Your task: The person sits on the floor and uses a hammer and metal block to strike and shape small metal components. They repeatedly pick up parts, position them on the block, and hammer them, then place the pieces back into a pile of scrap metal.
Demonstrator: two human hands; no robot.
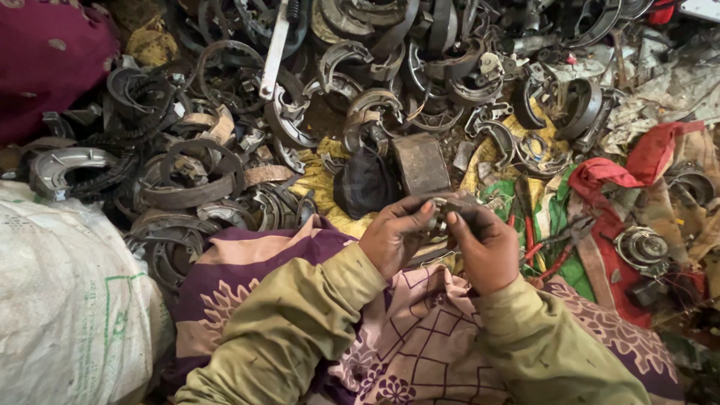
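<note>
My left hand (pixel 396 234) and my right hand (pixel 487 247) meet over my lap and together grip a small curved grey metal part (pixel 448 204), mostly hidden by my fingers. Both arms wear olive sleeves. Under them lies a purple and pink patterned cloth (pixel 420 337). Just beyond my hands sit a rusty rectangular metal block (pixel 420 162) and a dark cloth bundle (pixel 365 182) on a yellow rag.
A heap of curved brake shoes (pixel 187 187) and metal rings fills the ground ahead and to the left. A white woven sack (pixel 67 300) stands at the left. Red-handled pliers (pixel 559 244), red and green rags and a round metal part (pixel 643 247) lie at the right.
</note>
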